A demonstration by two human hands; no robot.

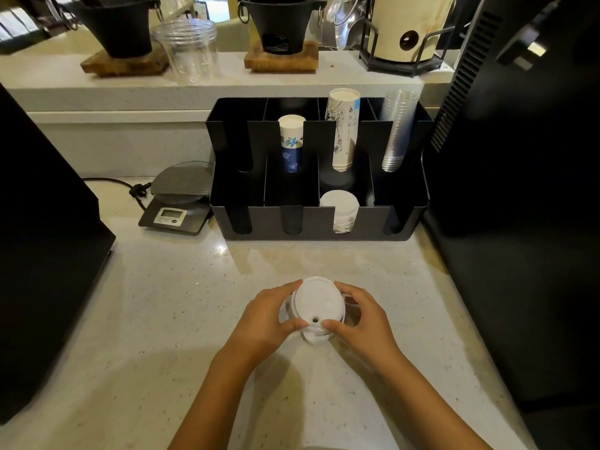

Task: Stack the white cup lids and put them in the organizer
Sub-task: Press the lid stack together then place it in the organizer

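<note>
A stack of white cup lids (317,303) sits on the pale counter in front of me, a sip hole showing on the top lid. My left hand (269,316) grips the stack's left side and my right hand (363,316) grips its right side. Behind it stands the black organizer (367,216), with slotted compartments in two rows. Another stack of white lids (340,203) lies in the front row's third compartment. The back row holds blue-printed paper cups (291,141), tall white paper cups (343,125) and clear plastic cups (396,128).
A small digital scale (177,203) with a cable sits left of the organizer. Dark machines flank the counter on the left (42,254) and right (519,190). A raised shelf behind carries black pots on wooden blocks (279,30) and a clear cup (188,50).
</note>
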